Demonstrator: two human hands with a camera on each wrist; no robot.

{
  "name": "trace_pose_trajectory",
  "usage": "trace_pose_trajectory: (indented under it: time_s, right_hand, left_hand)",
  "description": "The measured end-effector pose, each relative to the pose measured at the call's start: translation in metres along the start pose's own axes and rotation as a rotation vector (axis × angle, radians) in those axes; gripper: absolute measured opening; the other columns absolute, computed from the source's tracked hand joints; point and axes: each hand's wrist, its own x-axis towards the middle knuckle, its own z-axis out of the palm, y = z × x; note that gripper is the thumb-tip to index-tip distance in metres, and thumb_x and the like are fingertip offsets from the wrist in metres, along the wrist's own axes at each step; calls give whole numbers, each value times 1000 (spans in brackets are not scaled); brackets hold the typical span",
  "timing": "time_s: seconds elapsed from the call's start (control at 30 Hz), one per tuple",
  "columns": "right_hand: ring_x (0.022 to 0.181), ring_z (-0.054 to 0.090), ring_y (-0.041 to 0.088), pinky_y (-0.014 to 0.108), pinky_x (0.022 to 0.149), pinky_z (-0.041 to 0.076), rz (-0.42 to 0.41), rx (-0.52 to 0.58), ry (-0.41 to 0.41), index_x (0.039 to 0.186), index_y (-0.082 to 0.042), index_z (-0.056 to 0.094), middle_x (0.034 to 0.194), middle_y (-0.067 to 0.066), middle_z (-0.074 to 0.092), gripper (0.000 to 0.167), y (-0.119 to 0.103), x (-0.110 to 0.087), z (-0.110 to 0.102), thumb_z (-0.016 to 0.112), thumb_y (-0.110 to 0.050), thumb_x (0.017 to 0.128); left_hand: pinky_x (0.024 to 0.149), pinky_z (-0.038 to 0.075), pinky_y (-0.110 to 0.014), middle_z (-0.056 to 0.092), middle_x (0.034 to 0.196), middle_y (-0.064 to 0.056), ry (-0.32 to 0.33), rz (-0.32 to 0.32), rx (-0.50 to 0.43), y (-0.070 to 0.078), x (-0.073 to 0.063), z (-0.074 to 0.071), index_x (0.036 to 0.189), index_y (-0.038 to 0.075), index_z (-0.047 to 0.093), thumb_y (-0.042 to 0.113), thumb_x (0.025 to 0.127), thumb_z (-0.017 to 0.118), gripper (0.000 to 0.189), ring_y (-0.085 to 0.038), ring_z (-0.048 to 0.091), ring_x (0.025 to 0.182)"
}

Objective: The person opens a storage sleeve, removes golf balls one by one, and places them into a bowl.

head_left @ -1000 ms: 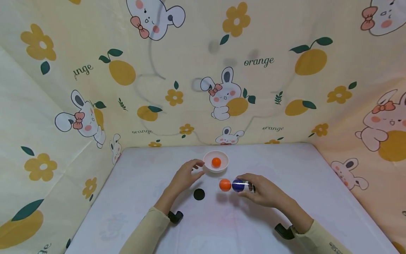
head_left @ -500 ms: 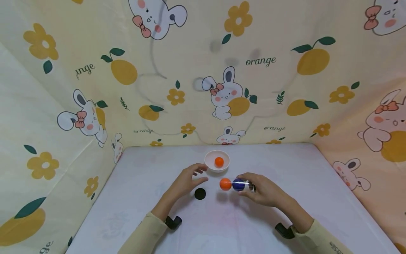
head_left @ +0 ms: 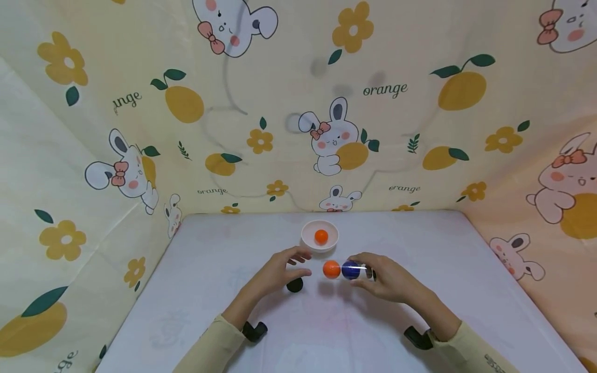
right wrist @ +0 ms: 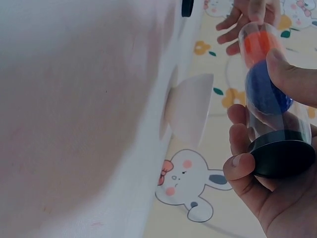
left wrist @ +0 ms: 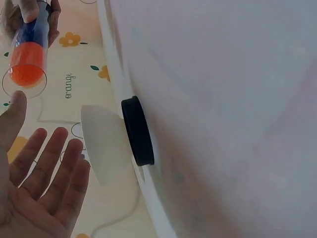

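Orange ball [head_left: 321, 237] in bowl [head_left: 308, 240], head view only, left fingers [left wrist: 48, 156] spread, right fingers [right wrist: 239, 166] gripping clear tube [right wrist: 261, 87]

Booth-like space: bunny-print cloth walls [head_left: 289, 67], pale tabletop [head_left: 396, 235].

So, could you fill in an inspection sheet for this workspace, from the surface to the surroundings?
Surface: pale table with faint marks.
Job's things: clear tube with a black base, holding a blue ball and an orange ball; black lid lying on the table; white bowl with a second orange ball inside.
Clutter: nothing seen.
Hands: right hand grips the tube; left hand near its other end, holding nothing.
Cables: nothing seen.
Surroundings: backdrop printed with rabbits, flowers and oranges.
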Motion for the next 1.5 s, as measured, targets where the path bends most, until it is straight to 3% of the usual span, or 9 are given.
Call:
trace_pose_trajectory:
  time_s: [0.6, 1.17, 1.5]
  right_hand:
    - [87, 60, 9, 29, 75, 56, -6, 3, -5, 135, -14, 68, 115, -6, 72, 45, -1, -1, -1, 82, -35, 98]
    - [84, 63, 17, 25, 70, 53, -23, -19, 20, 134, -12, 69, 110, -6, 72, 45, -1, 1, -1, 84, -31, 96]
    - [84, 64, 20, 25, 69, 52, 27, -33, 2, 133, -12, 70, 107, -8, 70, 47, -5, 2, -2, 86, -33, 94]
  left_hand:
    - [108, 56, -46, 72, 135, -8, -64, 26, 21, 13, 3, 17, 146, 15, 62, 30, 100, 80, 52, -23, 68, 121]
    - [106, 57, -41, 74, 129, 1, -41, 13, 49, 13, 4, 19, 144, 19, 63, 32, 101, 78, 48, -21, 70, 117]
    - [105, 57, -41, 73, 131, -3, -52, 31, 24, 11, 5, 19, 145, 16, 62, 31, 101, 78, 49, -19, 70, 115]
